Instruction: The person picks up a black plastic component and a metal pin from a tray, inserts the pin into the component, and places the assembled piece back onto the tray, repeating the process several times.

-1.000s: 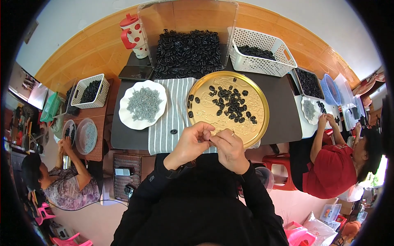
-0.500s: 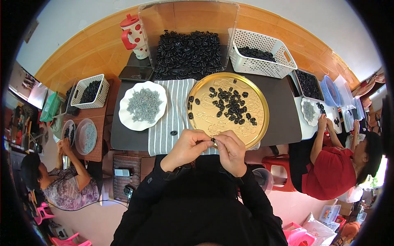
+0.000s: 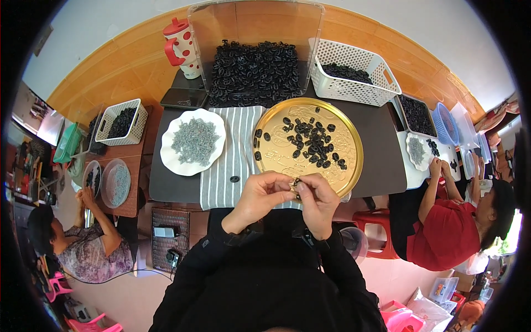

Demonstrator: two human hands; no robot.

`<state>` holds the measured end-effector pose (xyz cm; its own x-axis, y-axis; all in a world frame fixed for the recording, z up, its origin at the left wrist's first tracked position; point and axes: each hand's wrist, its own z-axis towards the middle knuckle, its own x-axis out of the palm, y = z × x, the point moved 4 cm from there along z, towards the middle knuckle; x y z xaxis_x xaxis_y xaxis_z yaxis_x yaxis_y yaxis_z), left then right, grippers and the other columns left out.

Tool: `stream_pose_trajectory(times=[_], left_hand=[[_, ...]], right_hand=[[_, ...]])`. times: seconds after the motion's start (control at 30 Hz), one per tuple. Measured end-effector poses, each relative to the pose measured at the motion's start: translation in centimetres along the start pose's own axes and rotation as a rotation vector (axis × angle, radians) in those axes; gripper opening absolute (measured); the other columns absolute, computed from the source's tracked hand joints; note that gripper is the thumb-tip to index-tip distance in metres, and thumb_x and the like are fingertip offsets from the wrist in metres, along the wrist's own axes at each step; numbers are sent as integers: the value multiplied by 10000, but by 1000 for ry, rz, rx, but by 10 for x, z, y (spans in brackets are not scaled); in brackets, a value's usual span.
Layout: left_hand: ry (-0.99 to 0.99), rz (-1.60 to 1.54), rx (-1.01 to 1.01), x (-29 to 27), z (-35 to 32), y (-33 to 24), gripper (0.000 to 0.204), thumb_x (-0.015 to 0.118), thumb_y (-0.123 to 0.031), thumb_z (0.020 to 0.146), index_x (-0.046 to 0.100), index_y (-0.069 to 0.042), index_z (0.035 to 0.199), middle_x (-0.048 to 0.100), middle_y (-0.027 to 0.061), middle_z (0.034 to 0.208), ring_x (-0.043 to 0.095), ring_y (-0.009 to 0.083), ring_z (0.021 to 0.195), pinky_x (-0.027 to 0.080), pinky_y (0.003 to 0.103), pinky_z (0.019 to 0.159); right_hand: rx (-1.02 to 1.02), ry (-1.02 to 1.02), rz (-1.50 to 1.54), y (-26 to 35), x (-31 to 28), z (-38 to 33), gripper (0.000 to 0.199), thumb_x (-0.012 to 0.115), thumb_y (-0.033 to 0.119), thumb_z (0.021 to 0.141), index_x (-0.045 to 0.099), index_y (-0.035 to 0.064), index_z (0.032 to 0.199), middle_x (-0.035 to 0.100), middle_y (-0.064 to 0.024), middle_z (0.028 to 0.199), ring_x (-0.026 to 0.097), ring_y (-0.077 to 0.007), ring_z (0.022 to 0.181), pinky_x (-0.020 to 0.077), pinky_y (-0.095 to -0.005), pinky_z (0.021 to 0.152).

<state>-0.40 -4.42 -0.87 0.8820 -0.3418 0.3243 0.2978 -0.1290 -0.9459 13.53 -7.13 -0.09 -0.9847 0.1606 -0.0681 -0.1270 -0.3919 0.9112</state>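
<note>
My left hand point(image 3: 260, 200) and my right hand point(image 3: 317, 206) meet over the near edge of a round gold tray point(image 3: 276, 166). Thumbs and forefingers of both hands pinch a small black plastic piece point(image 3: 297, 181), partly covered by the fingertips. Many similar black oval pieces point(image 3: 315, 143) lie scattered on the tray. Left of it, a grey-striped cloth point(image 3: 235, 144) carries a single black oval piece point(image 3: 234, 179). A white scalloped plate point(image 3: 167, 160) beside the cloth holds a heap of small grey-clear plastic bits point(image 3: 194, 142).
Behind the tray stand a clear bin heaped with black pieces point(image 3: 251, 72) and a white perforated basket point(image 3: 359, 94). A red-dotted tumbler point(image 3: 185, 52) and a dark phone point(image 3: 182, 98) sit back left. People work at a left table point(image 3: 130, 188) and a right table point(image 3: 414, 174).
Both hands have shifted slightly right, and the right fingers have turned. More of the black piece now shows between the fingertips. The pieces on the tray look unchanged.
</note>
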Motion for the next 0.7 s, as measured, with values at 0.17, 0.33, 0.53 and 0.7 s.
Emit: stream_pose_trajectory(times=[0.17, 0.33, 0.53, 0.7], left_hand=[[-153, -64, 86, -8, -6, 17, 138, 678, 56, 827, 699, 23, 959, 623, 35, 861, 555, 68, 688, 446, 207, 587], [-226, -200, 220, -5, -3, 10, 132, 666, 61, 836, 705, 27, 958, 619, 39, 906, 554, 69, 666, 440, 191, 561], [-222, -228, 105, -29, 5, 6, 130, 655, 50, 846, 679, 51, 974, 682, 114, 881, 669, 142, 692, 475, 216, 538], [-207, -163, 79, -52, -2, 6, 76, 642, 61, 850, 644, 46, 925, 692, 127, 812, 689, 169, 679, 470, 194, 484]], right_hand=[[142, -162, 317, -2, 17, -6, 102, 613, -58, 885, 608, -50, 987, 642, -52, 916, 605, -80, 797, 491, -209, 704], [131, -134, 245, -1, 17, 2, 86, 614, -55, 882, 619, -54, 968, 645, -59, 888, 610, -88, 781, 488, -210, 693], [89, 38, -129, -5, -19, 25, 66, 636, -36, 810, 658, -26, 871, 643, -83, 813, 596, -132, 715, 465, -240, 642], [78, 219, -465, -8, -56, 27, 87, 645, -39, 760, 650, -16, 844, 591, -98, 775, 599, -214, 697, 470, -287, 626]])
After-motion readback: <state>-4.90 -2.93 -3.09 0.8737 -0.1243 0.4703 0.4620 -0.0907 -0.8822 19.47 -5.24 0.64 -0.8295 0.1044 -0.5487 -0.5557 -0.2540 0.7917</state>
